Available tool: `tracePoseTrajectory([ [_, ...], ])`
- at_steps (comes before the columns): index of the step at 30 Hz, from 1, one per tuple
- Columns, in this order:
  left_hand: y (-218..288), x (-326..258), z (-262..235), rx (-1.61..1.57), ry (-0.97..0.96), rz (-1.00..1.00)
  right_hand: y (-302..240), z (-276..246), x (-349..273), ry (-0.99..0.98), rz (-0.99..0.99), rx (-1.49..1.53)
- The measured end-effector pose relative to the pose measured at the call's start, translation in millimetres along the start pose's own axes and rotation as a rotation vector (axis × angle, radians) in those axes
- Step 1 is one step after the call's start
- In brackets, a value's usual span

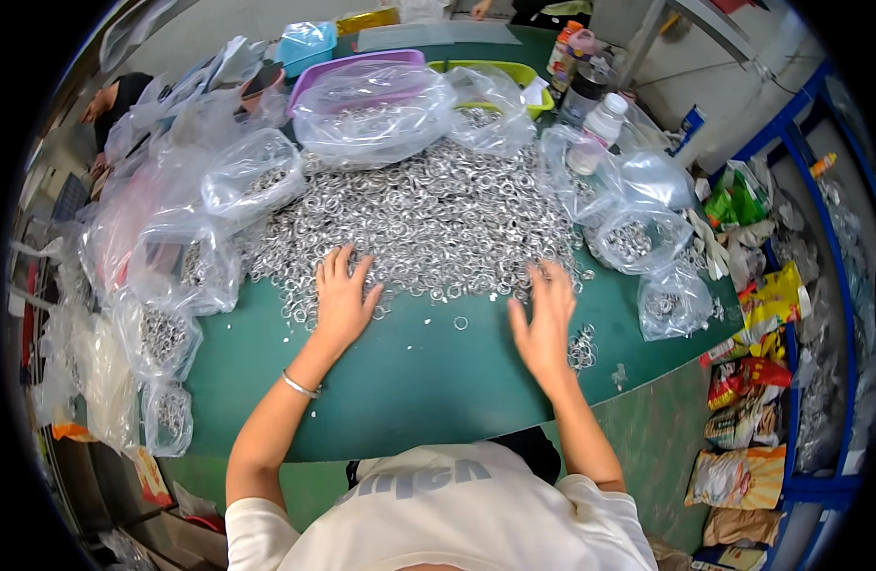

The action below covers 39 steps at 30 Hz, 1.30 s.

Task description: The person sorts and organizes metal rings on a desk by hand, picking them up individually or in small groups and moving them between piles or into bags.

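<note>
Metal rings [428, 219] lie heaped mid-table on the green mat [409, 381]. Left hand [343, 300] presses flat, fingers spread, on the heap's near edge; right hand [545, 319] is open, holding nothing. Best raking shallow and gentle, so rings don't scatter.

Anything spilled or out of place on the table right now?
Mostly in order. A few metal rings lie loose on the green mat, apart from the main pile, between the left hand and right hand. Another small cluster sits beside the right hand.
</note>
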<state>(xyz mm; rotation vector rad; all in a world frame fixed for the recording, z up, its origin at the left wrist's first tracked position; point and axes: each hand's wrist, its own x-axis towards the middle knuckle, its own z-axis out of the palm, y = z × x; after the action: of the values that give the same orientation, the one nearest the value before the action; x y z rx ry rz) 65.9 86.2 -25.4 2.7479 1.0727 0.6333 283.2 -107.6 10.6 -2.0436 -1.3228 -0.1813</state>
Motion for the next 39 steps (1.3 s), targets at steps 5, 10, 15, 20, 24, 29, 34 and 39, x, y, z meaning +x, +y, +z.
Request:
tracePoseTrajectory([
  [5, -0.6, -2.5, 5.0, -0.087, 0.034, -0.015, 20.5, -42.8, -46.0, 0.067, 0.127, 0.264],
  [10, 34.0, -6.4, 3.9, -0.235, 0.171, 0.09, 75.2, -73.7, -86.5, 0.046, 0.381, 0.328],
  [15, 119.0, -14.3, 11.4, -0.524, -0.24, 0.279, 86.4, -67.9, -83.2, -0.173, 0.257, 0.206],
  [20, 178.6, -4.6, 43.7, -0.606, -0.382, 0.409, 83.2, -53.8, -77.6, -0.207, 0.169, 0.194],
  [24, 200.3, -7.3, 58.9, -0.646, -0.422, 0.454, 79.9, -42.2, -84.9, -0.161, 0.243, 0.274],
  [29, 196.3, -19.3, 61.9, -0.777, -0.399, 0.456, 69.6, -32.9, -82.2, -0.199, 0.081, 0.253],
  [34, 185.3, -35.7, 31.8, -0.891, -0.281, 0.297, 60.6, -37.3, -79.8, -0.3, -0.054, 0.212],
  [39, 180.9, -67.2, -6.6, -1.275, -0.708, -0.21, 62.0, -27.1, -85.2, -0.278, -0.1, 0.264],
])
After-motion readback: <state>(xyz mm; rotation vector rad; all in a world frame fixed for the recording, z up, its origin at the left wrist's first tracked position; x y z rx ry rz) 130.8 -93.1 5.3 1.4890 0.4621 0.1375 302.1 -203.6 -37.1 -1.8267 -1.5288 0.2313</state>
